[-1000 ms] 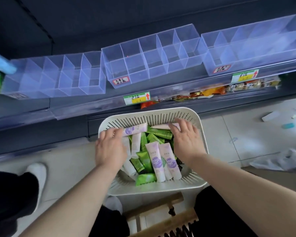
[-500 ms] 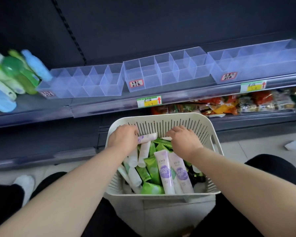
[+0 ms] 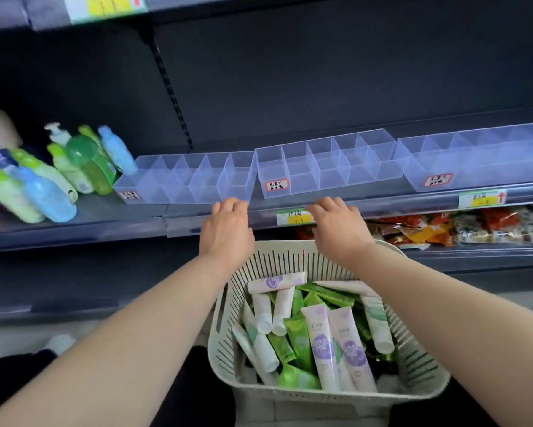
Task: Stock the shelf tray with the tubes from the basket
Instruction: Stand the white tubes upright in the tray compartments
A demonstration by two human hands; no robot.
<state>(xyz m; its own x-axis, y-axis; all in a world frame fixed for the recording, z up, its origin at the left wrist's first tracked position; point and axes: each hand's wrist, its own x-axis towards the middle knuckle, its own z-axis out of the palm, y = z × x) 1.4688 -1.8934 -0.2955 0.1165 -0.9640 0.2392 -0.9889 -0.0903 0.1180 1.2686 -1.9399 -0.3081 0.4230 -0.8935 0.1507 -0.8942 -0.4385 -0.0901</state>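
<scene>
Nearest you, the basket [image 3: 327,396] holds the tubes [image 3: 320,345], white and green in a heap. Past its far rim, your left hand [image 3: 226,229] and right hand [image 3: 336,226] reach the shelf [image 3: 111,214] edge, fingers loosely bent, nothing visibly held. Beyond stands the clear shelf tray [image 3: 302,181].

- From my seat, the basket [image 3: 336,396] sits at 6 o'clock, before and below the shelf [image 3: 105,217], with the tubes [image 3: 320,343] heaped in it.
- Three trays stand side by side on that shelf: left tray [image 3: 194,180] at 10 o'clock, middle tray [image 3: 330,167] at 1, right tray [image 3: 481,161] at 2.
- Bottles [image 3: 55,183] crowd the shelf at 9 o'clock, left of the left tray.
- Packets [image 3: 428,229] lie at 3 o'clock, under the right tray.
- I see the left grip [image 3: 226,229] at the shelf lip before the left tray's right end, and the right grip [image 3: 336,226] before the middle tray.
</scene>
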